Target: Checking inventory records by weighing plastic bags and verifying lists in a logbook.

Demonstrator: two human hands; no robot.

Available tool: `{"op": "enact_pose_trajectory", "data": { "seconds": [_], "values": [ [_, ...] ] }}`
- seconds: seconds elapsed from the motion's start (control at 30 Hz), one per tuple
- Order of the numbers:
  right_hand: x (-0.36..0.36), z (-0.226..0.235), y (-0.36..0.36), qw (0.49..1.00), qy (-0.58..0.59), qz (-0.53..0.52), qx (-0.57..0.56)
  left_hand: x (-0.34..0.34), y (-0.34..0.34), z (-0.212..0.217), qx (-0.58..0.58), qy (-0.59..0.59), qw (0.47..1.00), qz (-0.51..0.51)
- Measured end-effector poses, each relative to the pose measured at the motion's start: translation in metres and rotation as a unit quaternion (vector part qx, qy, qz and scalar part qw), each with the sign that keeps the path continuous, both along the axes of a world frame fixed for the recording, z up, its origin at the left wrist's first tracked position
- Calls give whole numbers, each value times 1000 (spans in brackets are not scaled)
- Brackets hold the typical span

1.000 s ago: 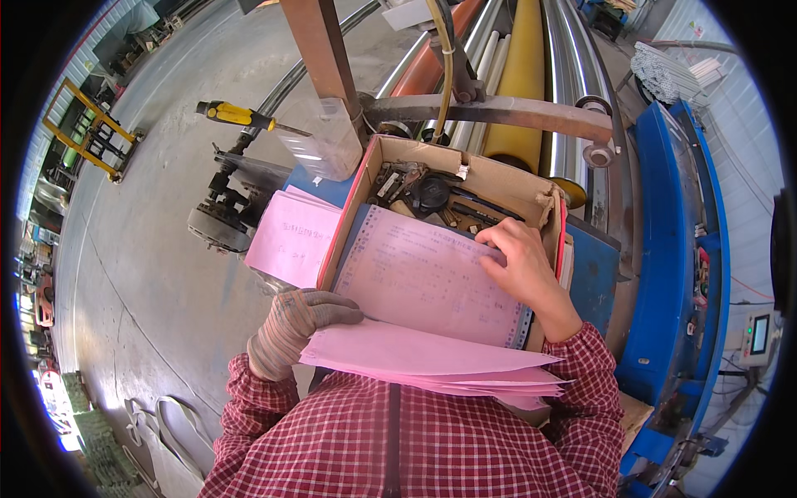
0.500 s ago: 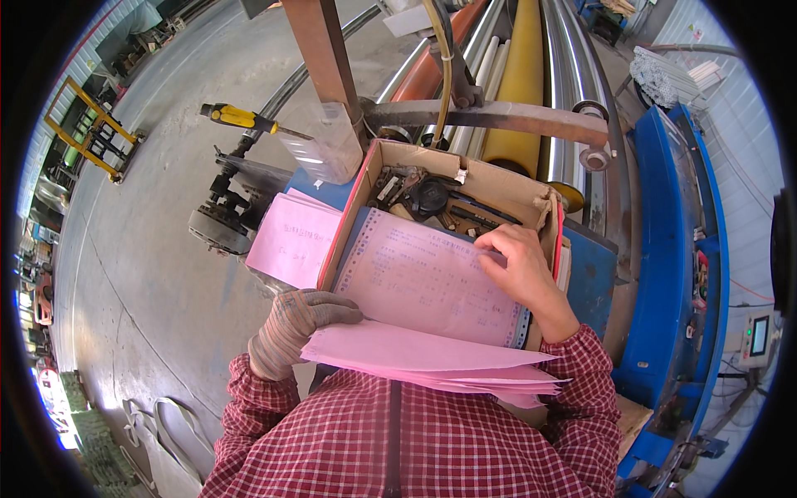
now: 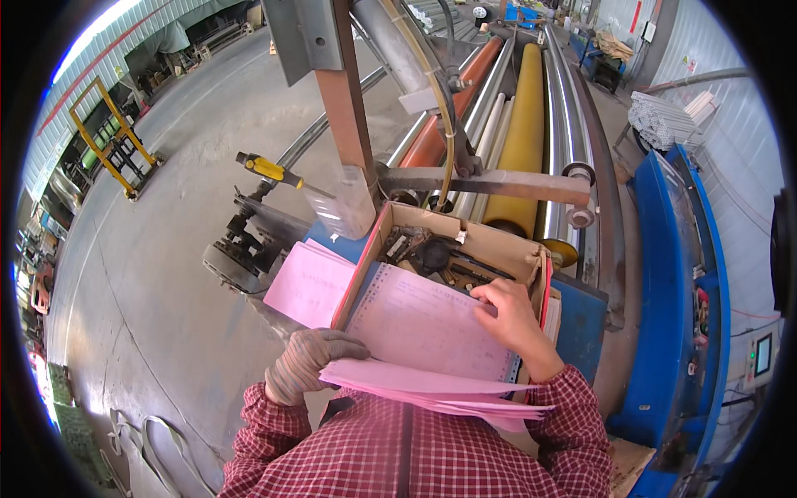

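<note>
A pad of pink printed sheets (image 3: 432,319) lies over the near part of a cardboard box (image 3: 501,238). Its turned-back pages (image 3: 432,384) fold toward my chest in a loose stack. My left hand (image 3: 314,363), in a striped knit glove, closes on the left end of those turned-back pages; its thumb is hidden. My bare right hand (image 3: 516,322) rests at the right side of the exposed sheet, fingers loosely bent and a gap between thumb and forefinger. Dark small tools and a black round object (image 3: 435,255) sit in the box beyond the pad.
More pink papers (image 3: 309,284) lie left of the box, near a clear plastic container (image 3: 349,207) with a yellow-black screwdriver (image 3: 270,169). A rusty steel bar (image 3: 490,184) crosses ahead, before long rollers (image 3: 519,149). A blue machine frame (image 3: 664,324) stands at right.
The view has tilted up, so the box, papers and rollers sit lower in the picture. Both hands keep about the same places on the pink sheets.
</note>
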State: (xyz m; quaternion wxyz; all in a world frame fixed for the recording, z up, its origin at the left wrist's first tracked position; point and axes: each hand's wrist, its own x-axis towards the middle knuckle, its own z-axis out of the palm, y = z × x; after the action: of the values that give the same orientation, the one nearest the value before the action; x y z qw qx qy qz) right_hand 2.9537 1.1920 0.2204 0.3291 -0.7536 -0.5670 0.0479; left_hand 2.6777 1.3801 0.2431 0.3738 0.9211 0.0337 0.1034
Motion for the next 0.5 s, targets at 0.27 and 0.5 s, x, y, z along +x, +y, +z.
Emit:
{"op": "enact_pose_trajectory", "data": {
  "seconds": [0.27, 0.5],
  "values": [
    [6, -3, 2, 1000, -10, 15, 12, 6, -4, 7, 11, -16, 999, 28],
    [3, 1, 2, 998, -20, 14, 57, 7, -5, 7, 20, -46, 999, 15]
  ]
}}
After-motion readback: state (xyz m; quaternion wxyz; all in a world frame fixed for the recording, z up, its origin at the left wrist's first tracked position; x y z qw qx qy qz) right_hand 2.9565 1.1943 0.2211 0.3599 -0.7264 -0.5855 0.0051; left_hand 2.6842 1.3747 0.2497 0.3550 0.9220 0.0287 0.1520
